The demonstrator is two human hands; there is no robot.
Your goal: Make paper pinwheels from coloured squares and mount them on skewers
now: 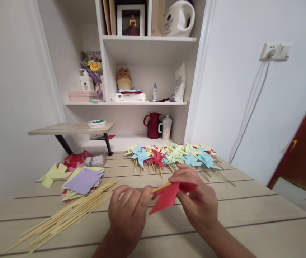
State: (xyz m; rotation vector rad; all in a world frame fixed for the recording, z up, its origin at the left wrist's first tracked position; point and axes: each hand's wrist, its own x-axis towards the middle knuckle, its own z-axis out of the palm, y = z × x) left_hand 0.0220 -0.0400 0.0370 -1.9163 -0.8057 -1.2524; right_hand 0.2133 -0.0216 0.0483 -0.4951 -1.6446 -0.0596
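Observation:
Over the front of the table, my left hand (128, 211) is closed around a thin wooden stick (161, 187). The stick's other end meets a red paper pinwheel (166, 199), which my right hand (198, 200) pinches between thumb and fingers. The pinwheel's vanes are partly hidden behind the right fingers. Left of my left hand lies a loose bundle of wooden sticks (69, 218). Behind it is a stack of paper squares with a purple sheet (84, 180) on top. Finished-looking pinwheels on sticks, blue (141, 155), red (158, 158) and pale yellow, lie in a heap beyond my hands.
A yellow paper pinwheel piece (54, 175) and a clear box (95, 160) sit at the back left, under a small raised shelf (69, 129). Behind the table, a dark red jug (153, 125) and a cup (166, 128) stand in a white cabinet. A cable (252, 107) hangs at right.

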